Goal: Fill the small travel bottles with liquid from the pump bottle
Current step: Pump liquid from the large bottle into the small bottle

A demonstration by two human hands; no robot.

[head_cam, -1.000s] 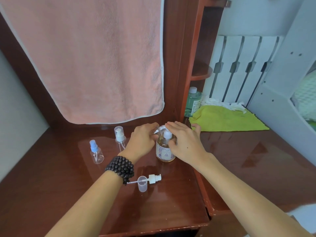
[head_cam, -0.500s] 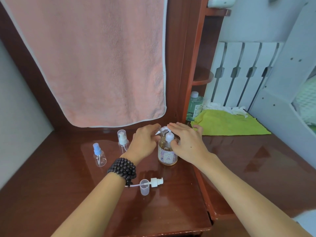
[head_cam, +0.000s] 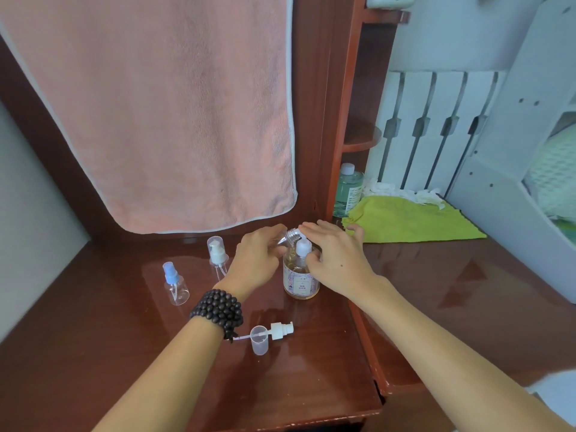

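The left hand (head_cam: 258, 257) holds a small clear bottle (head_cam: 288, 236), tipped at the pump bottle (head_cam: 300, 272), which stands mid-surface (head_cam: 124, 353). The right hand (head_cam: 338, 260) grips the pump top. Near the front edge lies a loose pump (head_cam: 280, 330).

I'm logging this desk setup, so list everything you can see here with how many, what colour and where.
pump bottle: 1, clear, amber liquid, desk centre
open travel bottle: 1, clear, tilted at the pump
capped travel bottles: 2, blue top, white top, left
loose pump head: 1, white, near edge
small cap: 1, clear, beside it
towel: 1, pink, hanging behind
green bottle: 1, shelf nook
cloth: 1, lime, right
desk: 1, red-brown
left hand: holds open bottle, beaded bracelet
right hand: on pump
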